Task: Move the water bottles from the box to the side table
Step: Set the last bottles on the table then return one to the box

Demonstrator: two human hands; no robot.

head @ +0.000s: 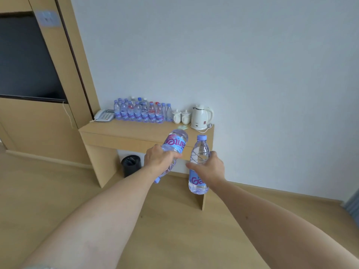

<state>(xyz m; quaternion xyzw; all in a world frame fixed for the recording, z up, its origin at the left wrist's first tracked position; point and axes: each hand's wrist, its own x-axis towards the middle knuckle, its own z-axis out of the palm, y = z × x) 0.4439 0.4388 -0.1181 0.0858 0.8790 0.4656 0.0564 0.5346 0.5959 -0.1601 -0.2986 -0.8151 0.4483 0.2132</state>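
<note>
My left hand (160, 159) grips a clear water bottle (174, 143) upside down, its blue cap pointing down and its base up. My right hand (210, 166) holds a second water bottle (200, 150) upright around its middle, cap on top. Both arms reach out in front of the wooden side table (120, 129), which stands against the white wall. Several water bottles (140, 111) with blue and red caps stand in a cluster at the back left of the tabletop. The box is out of view.
On the table sit a white telephone (104, 115) at the left, two white lidded cups (181, 115) and a white electric kettle (201, 117) at the right. A black bin (131, 165) stands under the table. A dark screen (27, 59) hangs in a wooden panel at left.
</note>
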